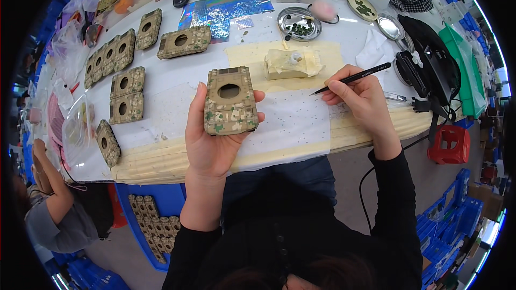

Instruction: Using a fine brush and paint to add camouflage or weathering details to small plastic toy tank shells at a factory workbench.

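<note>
My left hand (214, 147) holds a camouflage-patterned toy tank hull (231, 110) upright, fingers wrapped round its sides. The hull has a dark round opening in its upper half. In my right hand (361, 96) is a pair of slim black tweezers (359, 76), gripped like a pen, the fine tip pointing left over a white sheet (290, 129). Tiny dark specks lie scattered on that sheet. Just beyond the tweezers' tip sits a tape-covered block (293, 64). A metal dish (300, 23) of small dark green bits stands behind it.
More camouflage hulls (127, 93) stand on the table at left, others on a blue tray (126, 193) below. Holographic film (226, 13) lies at the back. A black bag (430, 48) and green bin (463, 70) are at right, above a red stool (449, 144). Another person (64, 209) sits left.
</note>
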A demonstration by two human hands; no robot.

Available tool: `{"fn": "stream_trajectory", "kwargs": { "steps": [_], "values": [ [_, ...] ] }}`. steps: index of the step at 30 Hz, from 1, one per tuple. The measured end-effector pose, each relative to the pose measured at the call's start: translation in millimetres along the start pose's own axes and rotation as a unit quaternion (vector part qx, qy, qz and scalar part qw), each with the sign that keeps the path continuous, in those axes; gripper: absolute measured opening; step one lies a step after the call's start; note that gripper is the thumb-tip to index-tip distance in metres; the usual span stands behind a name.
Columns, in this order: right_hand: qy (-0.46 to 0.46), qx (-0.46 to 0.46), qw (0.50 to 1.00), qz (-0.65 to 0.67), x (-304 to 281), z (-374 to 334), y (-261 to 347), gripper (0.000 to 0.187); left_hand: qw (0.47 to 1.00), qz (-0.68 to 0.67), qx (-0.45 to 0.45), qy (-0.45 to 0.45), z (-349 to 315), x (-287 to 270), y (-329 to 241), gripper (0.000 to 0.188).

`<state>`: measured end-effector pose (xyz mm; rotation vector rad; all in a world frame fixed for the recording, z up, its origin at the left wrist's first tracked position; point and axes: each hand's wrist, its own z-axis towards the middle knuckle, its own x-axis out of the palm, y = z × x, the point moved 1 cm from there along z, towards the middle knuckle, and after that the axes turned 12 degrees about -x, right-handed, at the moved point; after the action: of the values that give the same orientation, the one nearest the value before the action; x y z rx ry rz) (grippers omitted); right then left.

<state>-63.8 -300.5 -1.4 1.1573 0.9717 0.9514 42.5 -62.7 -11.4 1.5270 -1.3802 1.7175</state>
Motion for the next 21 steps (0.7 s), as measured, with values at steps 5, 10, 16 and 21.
{"fn": "stream_trajectory", "kwargs": {
  "steps": [5, 10, 16, 21],
  "values": [
    [-0.049, -0.032, 0.998, 0.020, -2, -4, 6, 0.016, 1.000, -0.003, 0.001, 0.022, 0, -2, 0, 0.052],
    [-0.095, -0.094, 0.988, 0.075, 16, -8, 30, 0.017, 0.999, -0.008, 0.001, 0.032, -3, -4, 1, 0.052],
    [-0.096, -0.147, 0.977, 0.124, 50, -3, 48, 0.015, 0.994, -0.037, -0.016, 0.105, -3, 2, 1, 0.054],
    [-0.120, -0.141, 0.971, 0.149, 69, 6, 43, 0.016, 0.981, -0.058, -0.032, 0.181, -5, 8, 2, 0.058]
  ]
}}
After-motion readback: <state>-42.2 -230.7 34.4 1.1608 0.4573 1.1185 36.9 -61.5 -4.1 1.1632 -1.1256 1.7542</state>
